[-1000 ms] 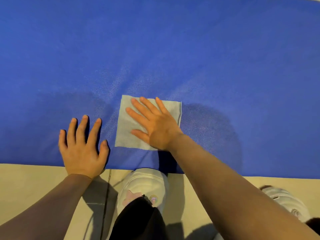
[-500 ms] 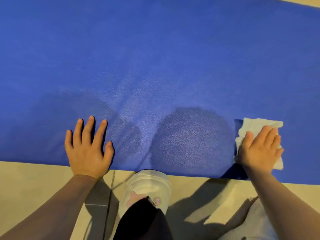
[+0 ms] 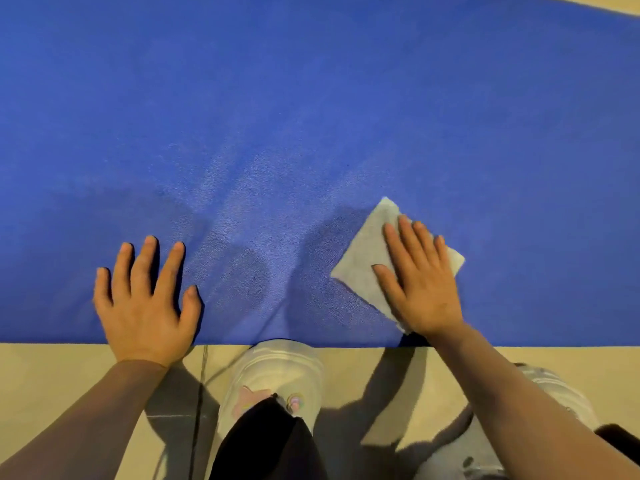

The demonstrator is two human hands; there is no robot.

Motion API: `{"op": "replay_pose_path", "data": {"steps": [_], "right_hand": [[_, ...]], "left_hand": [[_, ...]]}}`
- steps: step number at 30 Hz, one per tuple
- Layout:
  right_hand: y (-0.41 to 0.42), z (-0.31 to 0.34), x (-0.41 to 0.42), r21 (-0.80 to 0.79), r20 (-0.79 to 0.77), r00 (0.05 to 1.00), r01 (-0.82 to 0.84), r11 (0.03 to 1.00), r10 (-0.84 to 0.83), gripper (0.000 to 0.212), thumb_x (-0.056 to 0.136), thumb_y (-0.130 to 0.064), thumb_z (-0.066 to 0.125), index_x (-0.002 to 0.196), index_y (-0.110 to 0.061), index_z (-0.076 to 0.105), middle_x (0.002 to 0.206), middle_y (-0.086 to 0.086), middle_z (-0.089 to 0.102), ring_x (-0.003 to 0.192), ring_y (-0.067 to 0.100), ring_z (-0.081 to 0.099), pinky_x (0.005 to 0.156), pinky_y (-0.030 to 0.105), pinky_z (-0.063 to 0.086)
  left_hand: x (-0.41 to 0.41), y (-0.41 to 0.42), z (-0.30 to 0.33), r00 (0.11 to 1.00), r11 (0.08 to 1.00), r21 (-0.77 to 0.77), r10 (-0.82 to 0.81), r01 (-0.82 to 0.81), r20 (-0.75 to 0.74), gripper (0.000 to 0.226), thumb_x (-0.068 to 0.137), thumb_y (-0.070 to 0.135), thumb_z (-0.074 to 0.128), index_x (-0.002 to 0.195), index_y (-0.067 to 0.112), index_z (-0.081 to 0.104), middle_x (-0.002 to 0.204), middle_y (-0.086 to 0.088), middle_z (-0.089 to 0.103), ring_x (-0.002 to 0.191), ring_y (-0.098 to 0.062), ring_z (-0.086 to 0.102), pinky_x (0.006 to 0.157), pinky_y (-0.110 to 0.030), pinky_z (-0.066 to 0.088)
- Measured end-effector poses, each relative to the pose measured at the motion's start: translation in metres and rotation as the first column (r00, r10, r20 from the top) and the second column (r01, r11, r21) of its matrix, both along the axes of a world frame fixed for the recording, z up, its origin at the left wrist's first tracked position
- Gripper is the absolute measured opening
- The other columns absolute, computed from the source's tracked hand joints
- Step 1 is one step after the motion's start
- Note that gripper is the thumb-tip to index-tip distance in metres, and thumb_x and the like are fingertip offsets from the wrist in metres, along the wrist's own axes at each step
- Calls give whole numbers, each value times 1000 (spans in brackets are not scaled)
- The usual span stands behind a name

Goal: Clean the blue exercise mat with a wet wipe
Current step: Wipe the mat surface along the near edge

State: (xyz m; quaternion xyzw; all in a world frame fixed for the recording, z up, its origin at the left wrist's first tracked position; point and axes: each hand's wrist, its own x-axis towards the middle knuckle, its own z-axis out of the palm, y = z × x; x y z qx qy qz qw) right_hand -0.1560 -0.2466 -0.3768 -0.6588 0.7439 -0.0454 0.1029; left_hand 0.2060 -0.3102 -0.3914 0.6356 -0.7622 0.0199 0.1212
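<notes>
The blue exercise mat (image 3: pixel 311 116) fills the upper two thirds of the head view, its near edge running across the lower part. A pale square wet wipe (image 3: pixel 363 258) lies flat on the mat near that edge, turned like a diamond. My right hand (image 3: pixel 419 282) presses flat on the wipe with straight fingers, covering its right half. My left hand (image 3: pixel 145 303) rests flat on the mat at the left, fingers spread, holding nothing. A lighter sheen shows on the mat between the two hands.
Beige floor tiles (image 3: pixel 52 375) lie along the mat's near edge. A white shoe (image 3: pixel 273 372) touches that edge between my arms, and a second white shoe (image 3: pixel 554 393) sits at the lower right. A strip of floor shows at the top right corner.
My right hand slid the wipe from the middle of the mat far to the right, then back leftward a little. The wipe has turned to a diamond angle. My left hand stayed put.
</notes>
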Motion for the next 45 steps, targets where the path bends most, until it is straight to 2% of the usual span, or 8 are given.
{"op": "replay_pose_path", "data": {"steps": [7, 15, 22, 26, 32, 37, 41, 45], "right_hand": [[62, 9, -60, 73, -113, 735, 677, 732, -669, 74, 96, -47, 19, 145, 6, 36, 149, 32, 33, 134, 50, 33, 105, 67, 29], [10, 5, 105, 31, -47, 966, 255, 966, -254, 72, 101, -57, 16, 150, -7, 36, 157, 18, 30, 145, 39, 24, 117, 57, 11], [10, 2, 24, 31, 9, 989, 150, 988, -150, 71, 98, -62, 24, 155, -21, 28, 162, 9, 22, 148, 31, 18, 118, 47, 7], [47, 9, -32, 81, -48, 787, 617, 783, -615, 85, 90, -64, 16, 153, -8, 27, 160, 21, 20, 145, 39, 20, 116, 55, 15], [53, 11, 27, 120, -7, 539, 837, 535, -842, 91, 85, -58, 7, 150, 3, 27, 157, 29, 18, 145, 46, 16, 113, 59, 13], [15, 4, 127, 37, 42, 960, 276, 961, -277, 66, 97, -51, 30, 147, -10, 40, 154, 22, 34, 142, 42, 25, 113, 54, 10], [-44, 8, 156, -5, 252, 958, -142, 990, 138, 64, 95, -57, 28, 146, -23, 46, 158, 8, 32, 147, 35, 21, 117, 54, -1], [-75, -3, 130, -100, 163, 959, -218, 971, 232, 60, 94, -52, 35, 141, -18, 53, 153, 12, 40, 141, 37, 36, 115, 57, 18]], "left_hand": [[1, 0, -3, 1000, 999, -43, -10, 10, 11, 55, 97, 41, 34, 139, 12, 56, 144, -20, 50, 137, -44, 39, 108, -59, 27], [-2, -1, 1, 1000, 1000, 10, 11, -11, -8, 58, 96, 42, 33, 140, 11, 55, 145, -20, 48, 139, -44, 36, 111, -59, 23], [-1, -1, 1, 1000, 1000, 19, 10, -10, 13, 58, 96, 43, 32, 141, 13, 54, 146, -19, 48, 139, -42, 36, 112, -59, 24], [0, 0, -2, 1000, 1000, -1, 6, -6, 9, 57, 97, 42, 33, 140, 13, 55, 146, -19, 49, 139, -43, 37, 111, -59, 25], [1, 0, -5, 1000, 999, -35, 1, -1, 3, 56, 98, 42, 32, 140, 14, 55, 144, -19, 50, 138, -43, 39, 109, -59, 27], [1, -1, -4, 1000, 1000, -26, 2, -2, 12, 57, 97, 43, 32, 140, 13, 55, 144, -20, 50, 137, -43, 39, 109, -59, 27], [0, -1, -4, 1000, 1000, -17, 3, -2, 18, 57, 96, 42, 33, 140, 13, 54, 145, -20, 50, 137, -43, 38, 109, -59, 27], [3, -2, -4, 999, 1000, -3, -6, 6, 35, 56, 96, 41, 34, 139, 12, 55, 144, -21, 50, 137, -44, 39, 109, -60, 28]]}}
